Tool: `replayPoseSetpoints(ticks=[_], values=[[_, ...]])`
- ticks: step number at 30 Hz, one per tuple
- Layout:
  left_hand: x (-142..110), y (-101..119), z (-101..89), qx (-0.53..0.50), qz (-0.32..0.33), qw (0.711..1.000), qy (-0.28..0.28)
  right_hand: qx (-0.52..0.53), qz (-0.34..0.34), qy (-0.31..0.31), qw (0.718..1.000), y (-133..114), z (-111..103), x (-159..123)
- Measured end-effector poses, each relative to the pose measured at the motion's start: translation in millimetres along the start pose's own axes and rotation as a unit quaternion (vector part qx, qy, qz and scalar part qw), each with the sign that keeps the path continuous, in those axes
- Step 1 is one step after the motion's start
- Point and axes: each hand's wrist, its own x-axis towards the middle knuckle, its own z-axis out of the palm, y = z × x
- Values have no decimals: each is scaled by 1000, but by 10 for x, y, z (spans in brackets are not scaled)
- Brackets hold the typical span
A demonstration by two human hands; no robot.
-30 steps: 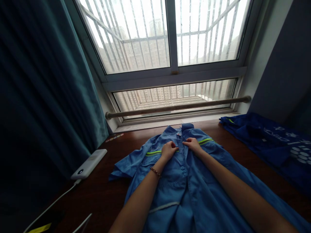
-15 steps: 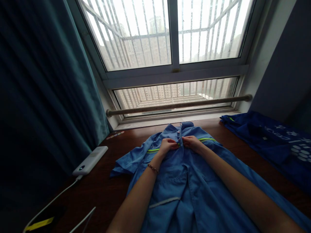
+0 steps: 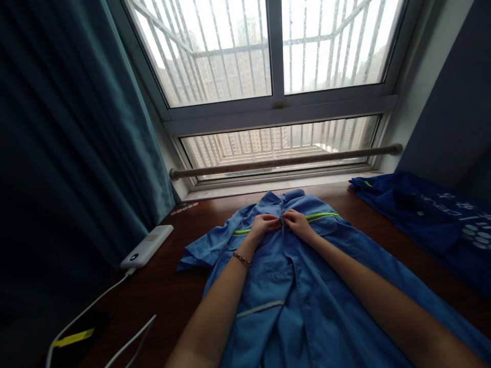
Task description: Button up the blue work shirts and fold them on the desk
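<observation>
A light blue work shirt [image 3: 268,286] with yellow-green chest stripes lies front side up, its collar toward the window. At the chest, my left hand [image 3: 264,225] pinches one side of the front opening. Close against it, my right hand [image 3: 297,223] pinches the other side, fingertips nearly meeting the left ones. The fingers cover whatever fastener is between them. A beaded bracelet [image 3: 241,258] circles my left wrist.
On the dark wooden surface [image 3: 164,291] a white power bank [image 3: 148,247] sits at the left with a white cable [image 3: 90,304]. A darker blue garment [image 3: 422,214] with white print lies at the right. A rail [image 3: 284,163] crosses the window; a curtain [image 3: 115,128] hangs left.
My right hand has shifted slightly left and up, its fingers now more bent over the opening. My left hand still pinches at about the same spot. The view has tilted a little.
</observation>
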Motion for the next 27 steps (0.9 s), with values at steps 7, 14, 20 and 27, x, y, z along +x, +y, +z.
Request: replayPoseSetpoints(ticks=[7, 14, 20, 27], values=[[-13, 134, 33, -11, 42, 999, -13, 26, -14, 14, 999, 13, -14, 25], [10, 30, -39, -9, 52, 998, -31, 60, 0, 13, 998, 72, 26, 11], [0, -2, -33, 7, 38, 999, -31, 26, -2, 10, 1000, 69, 32, -3], [-61, 81, 100, 31, 26, 999, -11, -85, -27, 63, 994, 28, 6, -50]])
